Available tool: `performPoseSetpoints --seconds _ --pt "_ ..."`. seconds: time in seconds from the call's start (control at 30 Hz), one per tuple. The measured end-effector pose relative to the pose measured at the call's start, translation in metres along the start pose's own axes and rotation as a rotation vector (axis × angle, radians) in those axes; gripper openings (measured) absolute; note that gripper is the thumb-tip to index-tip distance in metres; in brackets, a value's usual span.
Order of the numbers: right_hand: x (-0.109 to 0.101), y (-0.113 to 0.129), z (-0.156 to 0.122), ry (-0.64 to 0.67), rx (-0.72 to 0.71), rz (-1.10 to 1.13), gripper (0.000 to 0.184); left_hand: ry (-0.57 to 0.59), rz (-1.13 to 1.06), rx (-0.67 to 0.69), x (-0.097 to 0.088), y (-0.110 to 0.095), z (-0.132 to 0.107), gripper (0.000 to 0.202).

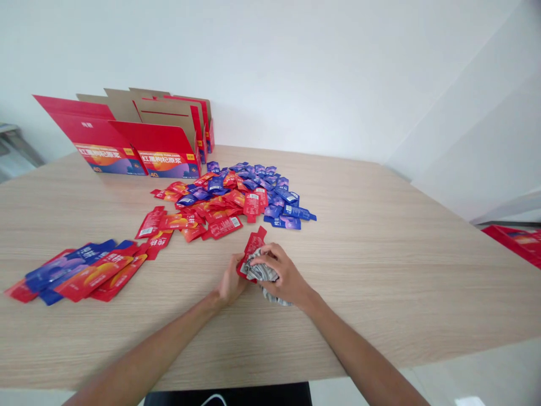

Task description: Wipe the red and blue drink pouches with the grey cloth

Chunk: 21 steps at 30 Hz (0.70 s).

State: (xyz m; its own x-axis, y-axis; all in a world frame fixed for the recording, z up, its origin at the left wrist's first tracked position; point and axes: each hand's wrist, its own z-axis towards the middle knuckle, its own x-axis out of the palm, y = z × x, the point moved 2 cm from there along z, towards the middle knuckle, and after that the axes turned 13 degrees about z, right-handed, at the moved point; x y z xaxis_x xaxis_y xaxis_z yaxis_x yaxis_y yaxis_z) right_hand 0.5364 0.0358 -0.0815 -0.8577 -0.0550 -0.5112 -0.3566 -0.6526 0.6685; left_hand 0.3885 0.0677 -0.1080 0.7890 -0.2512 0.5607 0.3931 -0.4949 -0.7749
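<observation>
My left hand (230,282) holds a red sachet (252,246) by its lower end, just above the wooden table (380,265). My right hand (284,275) is closed on a grey striped cloth (262,274) and presses it against the sachet. A loose heap of red and blue sachets (236,200) lies just beyond my hands. A fanned row of red and blue sachets (80,272) lies to the left of my left hand.
Open red cardboard boxes (139,141) with raised flaps stand at the far left of the table against the white wall. Another red box (518,239) sits low beyond the table's right edge. A grey object shows at the far left edge.
</observation>
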Motion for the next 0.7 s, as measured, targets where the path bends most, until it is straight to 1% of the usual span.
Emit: performPoseSetpoints --seconds 0.1,0.17,0.23,0.3,0.4,0.47,0.5,0.57,0.63,0.7 --pt "0.004 0.01 -0.001 0.15 -0.116 -0.014 0.034 0.016 -0.015 -0.031 -0.001 0.0 -0.004 0.028" --pt "0.005 0.012 -0.001 0.17 -0.143 -0.051 0.033 0.036 -0.012 -0.043 0.0 0.001 -0.004 0.029" --pt "0.001 0.009 -0.001 0.098 -0.122 -0.095 0.034 0.057 -0.017 -0.034 0.0 0.002 -0.003 0.027" --pt "-0.006 0.003 0.0 -0.043 -0.06 -0.135 0.036 0.076 -0.025 -0.025 -0.001 0.003 -0.001 0.027" --pt "-0.02 -0.006 0.001 -0.255 0.055 -0.187 0.041 0.112 -0.013 -0.063 -0.003 0.006 0.001 0.033" --pt "-0.027 -0.008 0.002 -0.318 0.093 -0.195 0.042 0.128 0.006 -0.097 -0.004 0.008 0.001 0.037" --pt "-0.028 -0.008 0.002 -0.32 0.095 -0.188 0.043 0.127 0.006 -0.1 -0.004 0.009 0.001 0.037" --pt "-0.026 -0.006 0.002 -0.273 0.083 -0.166 0.041 0.116 -0.014 -0.078 -0.004 0.008 0.001 0.033" --pt "-0.018 0.0 0.002 -0.177 0.047 -0.14 0.039 0.095 -0.033 -0.037 -0.003 0.006 0.0 0.028" --pt "-0.009 0.007 0.001 -0.048 -0.011 -0.123 0.038 0.067 -0.023 -0.026 -0.002 0.004 0.0 0.026"
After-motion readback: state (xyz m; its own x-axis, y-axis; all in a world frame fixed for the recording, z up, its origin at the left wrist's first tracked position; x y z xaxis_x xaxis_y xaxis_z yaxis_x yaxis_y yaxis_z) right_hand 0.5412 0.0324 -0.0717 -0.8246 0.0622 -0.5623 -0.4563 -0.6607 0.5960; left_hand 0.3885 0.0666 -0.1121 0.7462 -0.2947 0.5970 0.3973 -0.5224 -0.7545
